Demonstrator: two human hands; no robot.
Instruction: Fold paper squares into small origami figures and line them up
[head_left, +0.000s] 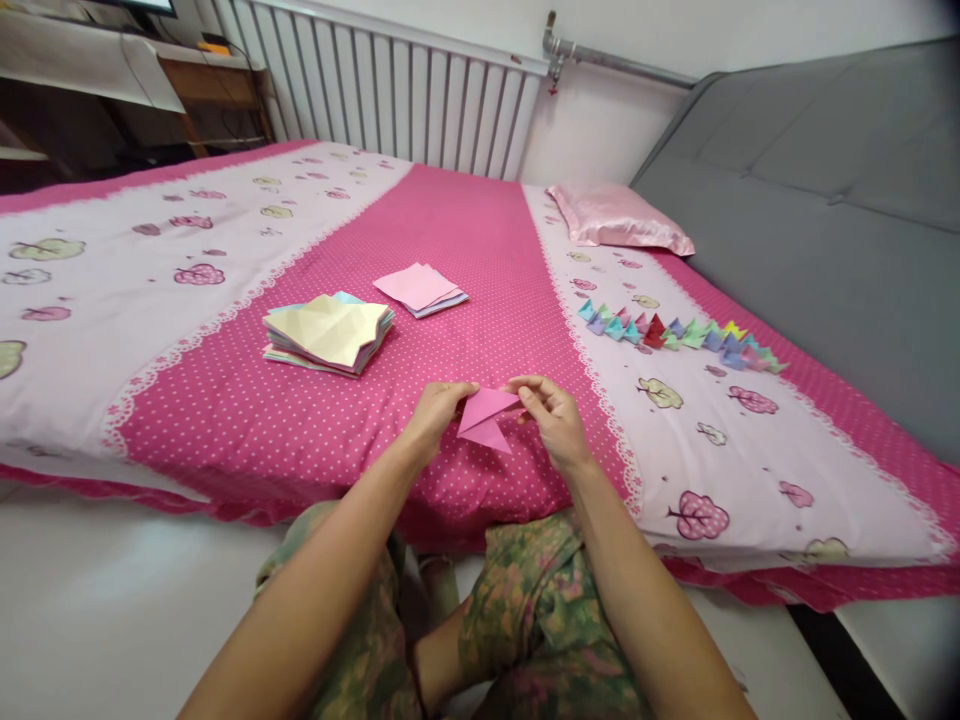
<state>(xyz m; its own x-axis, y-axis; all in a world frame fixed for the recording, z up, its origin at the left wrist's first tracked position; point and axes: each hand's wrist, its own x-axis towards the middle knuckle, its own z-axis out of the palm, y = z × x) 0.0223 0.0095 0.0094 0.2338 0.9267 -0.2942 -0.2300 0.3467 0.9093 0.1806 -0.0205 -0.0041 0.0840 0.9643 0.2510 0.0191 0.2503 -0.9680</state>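
Observation:
A pink sheet of origami paper (486,415), partly folded into pointed flaps, is held between both hands just above the near edge of the bed. My left hand (441,412) pinches its upper left corner, thumb and fingers pressed together. On the other side, my right hand (553,415) grips the right-hand tip between thumb and forefinger. One loose flap points down toward the lower right. Beyond my left hand lies a thick pile of creased paper (330,330), pale yellow on top. A smaller stack of flat square paper (421,288), pink uppermost, sits farther back.
Several small folded paper pieces (675,333) in many colours stand in rows at the right. Behind them rest a pink pillow (619,218) and a grey padded headboard (832,200). A white radiator (390,90) lines the far wall; a desk (202,85) stands at the far left.

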